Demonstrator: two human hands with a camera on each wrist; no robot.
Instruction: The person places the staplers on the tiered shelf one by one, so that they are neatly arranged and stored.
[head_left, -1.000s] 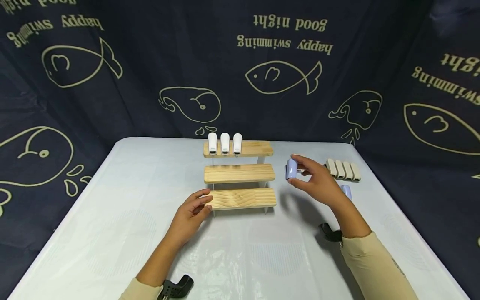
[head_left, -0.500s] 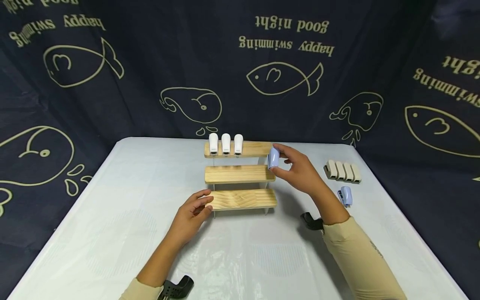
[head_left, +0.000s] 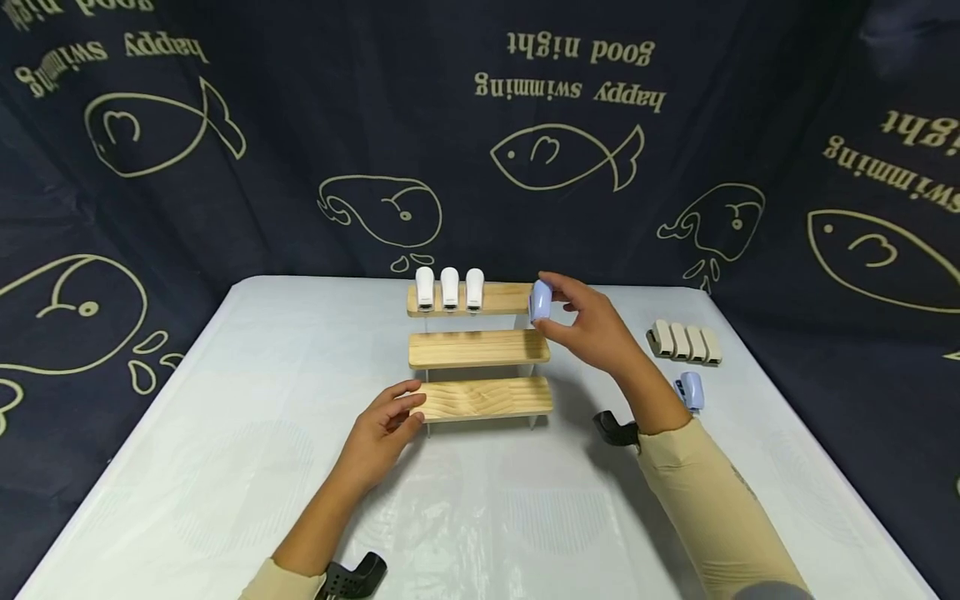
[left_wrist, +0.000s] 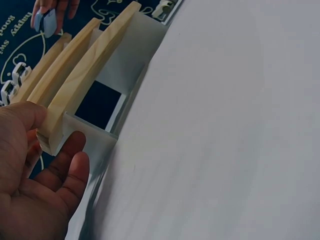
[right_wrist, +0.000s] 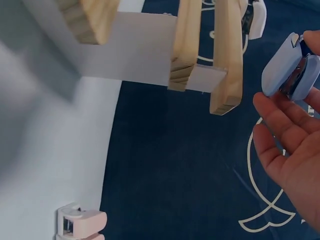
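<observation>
A three-tier shelf stand (head_left: 483, 398) with wooden boards and clear supports stands in mid-table. My left hand (head_left: 378, 437) holds the left end of its lowest board, thumb against the wood in the left wrist view. My right hand (head_left: 592, 329) pinches a small light-blue stapler (head_left: 541, 302) between thumb and fingers. In the head view that stapler overlaps the top board's right end; in the right wrist view it is held apart from the boards. Three white staplers (head_left: 450, 289) stand side by side on the top board's left half.
Right of the stand, several beige staplers (head_left: 687, 342) lie in a row on the white-covered table (head_left: 225, 467). A second light-blue stapler (head_left: 691, 391) lies in front of them. A dark printed curtain (head_left: 285, 225) hangs behind the table.
My right hand has carried the light-blue stapler left and slightly farther back, from beside the stand to the top board's right end. The left hand has stayed on the lowest board.
</observation>
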